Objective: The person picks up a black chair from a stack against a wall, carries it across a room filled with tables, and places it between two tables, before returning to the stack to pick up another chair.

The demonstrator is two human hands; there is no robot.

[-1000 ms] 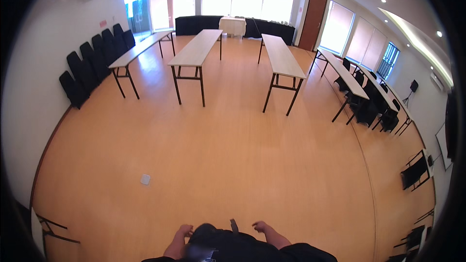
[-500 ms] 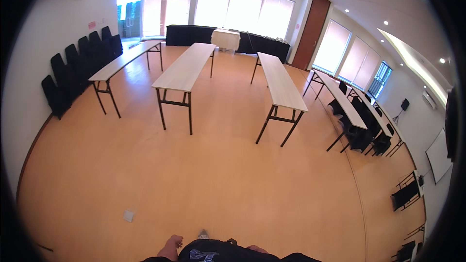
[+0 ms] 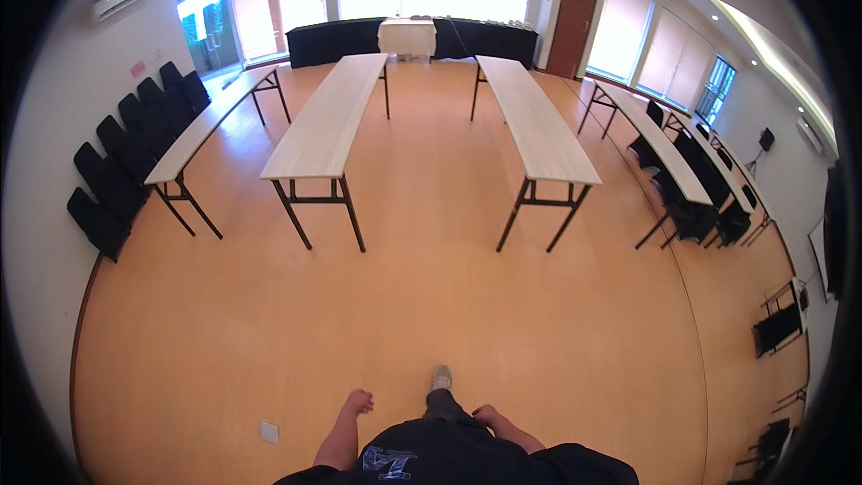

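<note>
Your arms hang out from your sides, probably for balance, with one shoe (image 3: 441, 378) planted ahead on the floor (image 3: 431, 305). Your left hand (image 3: 360, 401) is half spread, nothing visible in it; your right hand (image 3: 486, 414) looks narrow, but you cannot tell whether it holds anything. The white square plate (image 3: 269, 432) lies flat on the floor to your left, apart from your left hand; being square, it has no clear long axis, and its edges sit nearly straight to you. Ahead, the left aisle table (image 3: 328, 121) and right aisle table (image 3: 536, 121) stand on folding legs, short ends facing you, long axes running away toward the black-draped counter (image 3: 337, 43). They are likely set apart this way to leave a walkway between.
</note>
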